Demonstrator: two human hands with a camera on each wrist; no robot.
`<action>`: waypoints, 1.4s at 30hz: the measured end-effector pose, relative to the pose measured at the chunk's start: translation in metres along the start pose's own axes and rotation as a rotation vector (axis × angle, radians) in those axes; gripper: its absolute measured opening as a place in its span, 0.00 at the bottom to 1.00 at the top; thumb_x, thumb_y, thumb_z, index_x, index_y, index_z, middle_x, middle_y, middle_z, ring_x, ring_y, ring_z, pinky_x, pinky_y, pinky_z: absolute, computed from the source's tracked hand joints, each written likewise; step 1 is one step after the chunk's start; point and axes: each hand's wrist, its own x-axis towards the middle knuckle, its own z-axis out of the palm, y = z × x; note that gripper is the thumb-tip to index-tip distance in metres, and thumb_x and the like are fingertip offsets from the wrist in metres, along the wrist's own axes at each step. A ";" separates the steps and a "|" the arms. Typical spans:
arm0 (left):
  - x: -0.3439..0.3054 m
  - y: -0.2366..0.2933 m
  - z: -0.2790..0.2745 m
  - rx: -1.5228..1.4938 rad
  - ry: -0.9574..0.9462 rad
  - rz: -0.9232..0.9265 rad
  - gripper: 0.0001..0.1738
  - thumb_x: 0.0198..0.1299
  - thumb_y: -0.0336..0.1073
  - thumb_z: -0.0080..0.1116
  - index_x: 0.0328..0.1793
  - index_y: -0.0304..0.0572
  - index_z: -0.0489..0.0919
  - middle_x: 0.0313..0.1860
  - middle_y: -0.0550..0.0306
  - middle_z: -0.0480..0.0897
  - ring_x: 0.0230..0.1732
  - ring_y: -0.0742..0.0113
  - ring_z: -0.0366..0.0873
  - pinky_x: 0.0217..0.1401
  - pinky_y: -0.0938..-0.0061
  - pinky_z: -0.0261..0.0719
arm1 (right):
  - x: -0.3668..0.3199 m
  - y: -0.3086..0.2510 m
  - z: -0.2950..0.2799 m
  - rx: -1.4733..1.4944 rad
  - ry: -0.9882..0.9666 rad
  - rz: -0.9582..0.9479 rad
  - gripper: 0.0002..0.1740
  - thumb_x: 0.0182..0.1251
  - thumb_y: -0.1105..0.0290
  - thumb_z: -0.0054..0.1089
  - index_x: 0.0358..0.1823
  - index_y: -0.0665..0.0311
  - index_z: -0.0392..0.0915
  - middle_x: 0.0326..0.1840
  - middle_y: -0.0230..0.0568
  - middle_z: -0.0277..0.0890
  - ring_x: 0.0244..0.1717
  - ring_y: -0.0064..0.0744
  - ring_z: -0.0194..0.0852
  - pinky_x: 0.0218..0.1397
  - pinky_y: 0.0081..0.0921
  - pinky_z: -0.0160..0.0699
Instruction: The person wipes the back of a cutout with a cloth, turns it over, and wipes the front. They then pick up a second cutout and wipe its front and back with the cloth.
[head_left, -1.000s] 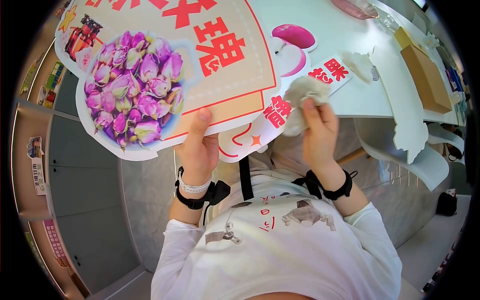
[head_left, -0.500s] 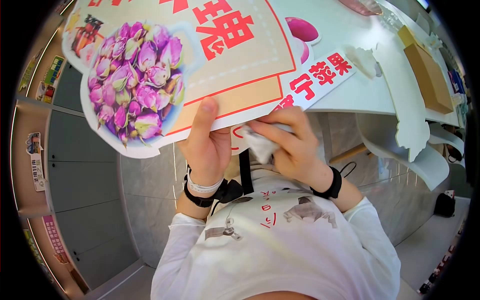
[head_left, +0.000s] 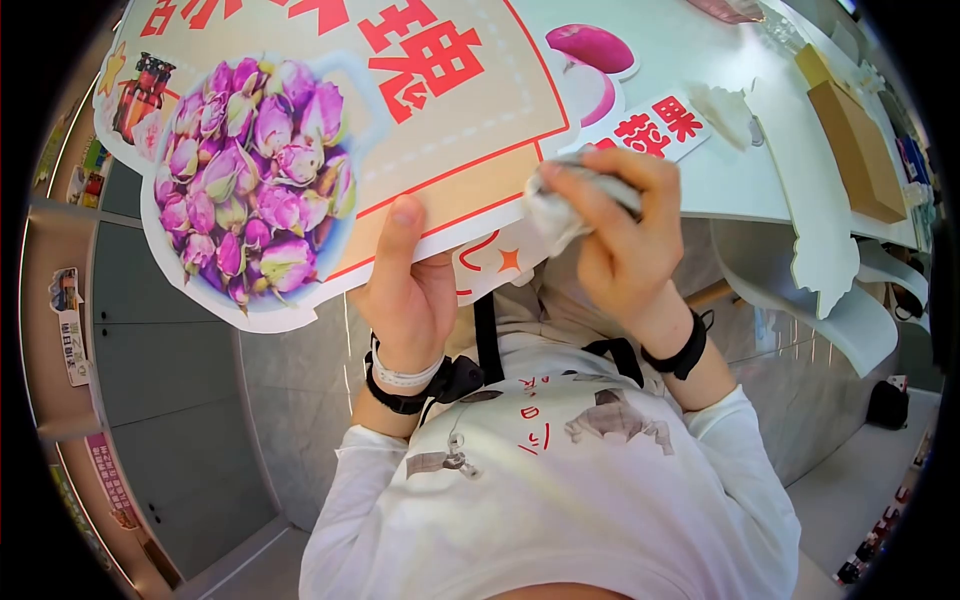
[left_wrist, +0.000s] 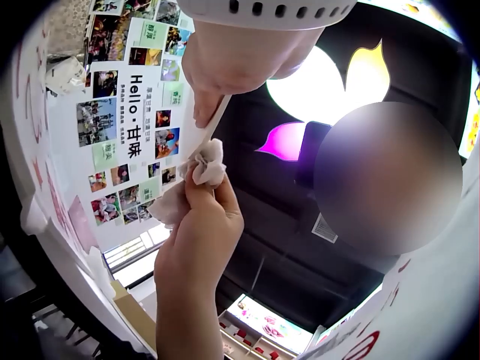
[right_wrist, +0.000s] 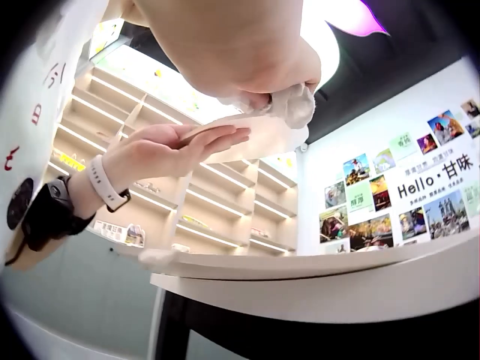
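Observation:
A large cut-out sign board (head_left: 470, 150) with red characters and a picture of pink rosebuds is held up at a tilt in the head view. My left hand (head_left: 408, 305) grips its lower edge, thumb on the printed face and fingers beneath. In the right wrist view those fingers (right_wrist: 214, 142) lie extended under the board. My right hand (head_left: 632, 235) pinches a crumpled white cloth (head_left: 555, 215) right at the board's lower right corner. The cloth (left_wrist: 208, 163) bunches out past the fingertips in the left wrist view.
Behind the board, a white table (head_left: 740, 185) carries another cut-out with pink fruit (head_left: 590, 48) and a strip of red characters (head_left: 655, 128). White cut-out scraps (head_left: 800, 200) overhang its edge beside a brown cardboard box (head_left: 855, 150). A white chair (head_left: 800, 310) stands at right.
My right hand brought the cloth in to the board's lower edge near my left hand, then moved it right and up along that edge. The board shifted slightly; my left hand kept its grip.

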 end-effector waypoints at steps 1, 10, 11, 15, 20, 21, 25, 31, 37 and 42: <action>0.000 0.001 0.001 -0.007 -0.012 0.008 0.20 0.67 0.32 0.51 0.62 0.28 0.69 0.56 0.46 0.78 0.54 0.59 0.80 0.54 0.62 0.85 | 0.000 0.004 0.002 -0.002 0.029 -0.007 0.20 0.44 0.74 0.70 0.44 0.53 0.83 0.43 0.34 0.73 0.41 0.35 0.70 0.43 0.28 0.69; -0.001 0.004 -0.001 -0.061 -0.003 -0.010 0.19 0.66 0.29 0.53 0.62 0.30 0.69 0.56 0.47 0.77 0.54 0.60 0.79 0.55 0.61 0.84 | 0.002 0.002 0.000 0.015 -0.009 -0.076 0.24 0.42 0.85 0.57 0.44 0.60 0.85 0.44 0.40 0.70 0.42 0.37 0.69 0.44 0.27 0.73; -0.001 0.005 0.000 -0.049 -0.021 0.005 0.19 0.67 0.31 0.52 0.61 0.29 0.70 0.55 0.46 0.78 0.54 0.60 0.80 0.55 0.62 0.84 | 0.000 -0.002 0.000 0.033 -0.040 -0.105 0.24 0.42 0.85 0.57 0.44 0.60 0.84 0.44 0.40 0.70 0.42 0.37 0.70 0.43 0.26 0.73; 0.001 0.004 0.000 -0.056 0.038 0.013 0.19 0.67 0.33 0.51 0.59 0.27 0.71 0.54 0.46 0.79 0.53 0.60 0.81 0.54 0.62 0.84 | 0.002 -0.003 -0.004 0.017 -0.056 -0.079 0.25 0.41 0.86 0.57 0.44 0.61 0.84 0.43 0.40 0.70 0.41 0.37 0.70 0.40 0.26 0.73; -0.001 0.008 -0.002 -0.074 0.001 -0.011 0.20 0.65 0.29 0.54 0.62 0.31 0.69 0.55 0.48 0.77 0.54 0.60 0.80 0.53 0.61 0.85 | 0.005 -0.005 -0.002 0.025 -0.056 -0.110 0.26 0.40 0.86 0.56 0.43 0.59 0.85 0.42 0.39 0.70 0.42 0.37 0.69 0.43 0.29 0.72; -0.001 0.008 -0.002 -0.086 -0.028 -0.022 0.21 0.64 0.27 0.55 0.63 0.32 0.68 0.56 0.48 0.76 0.54 0.60 0.79 0.53 0.61 0.85 | 0.005 -0.005 -0.002 0.026 -0.063 -0.127 0.26 0.39 0.86 0.56 0.43 0.59 0.85 0.42 0.39 0.70 0.42 0.37 0.69 0.43 0.29 0.72; -0.001 0.006 0.001 -0.061 0.004 0.007 0.19 0.64 0.27 0.55 0.61 0.31 0.69 0.55 0.48 0.77 0.53 0.60 0.80 0.53 0.61 0.85 | 0.008 0.001 -0.002 -0.006 -0.043 -0.068 0.26 0.39 0.85 0.56 0.43 0.59 0.85 0.42 0.38 0.70 0.42 0.37 0.69 0.43 0.28 0.71; -0.002 0.006 0.000 -0.050 -0.005 -0.008 0.20 0.64 0.28 0.56 0.61 0.32 0.69 0.55 0.48 0.77 0.54 0.61 0.79 0.54 0.63 0.84 | 0.007 -0.001 -0.002 0.007 -0.074 -0.073 0.26 0.38 0.88 0.55 0.43 0.63 0.84 0.41 0.39 0.71 0.41 0.37 0.69 0.41 0.27 0.72; -0.003 0.008 -0.004 -0.020 -0.013 -0.003 0.20 0.64 0.29 0.56 0.61 0.32 0.70 0.56 0.49 0.77 0.55 0.62 0.78 0.56 0.65 0.82 | 0.003 -0.007 0.002 0.022 -0.082 -0.079 0.24 0.41 0.85 0.59 0.44 0.63 0.84 0.41 0.39 0.71 0.41 0.36 0.69 0.41 0.26 0.71; -0.003 0.002 -0.009 -0.028 -0.021 -0.023 0.20 0.64 0.28 0.55 0.62 0.32 0.69 0.56 0.50 0.77 0.55 0.62 0.78 0.57 0.65 0.81 | 0.004 0.006 0.003 -0.001 -0.071 -0.014 0.23 0.41 0.84 0.61 0.44 0.62 0.84 0.41 0.39 0.71 0.41 0.36 0.69 0.43 0.26 0.71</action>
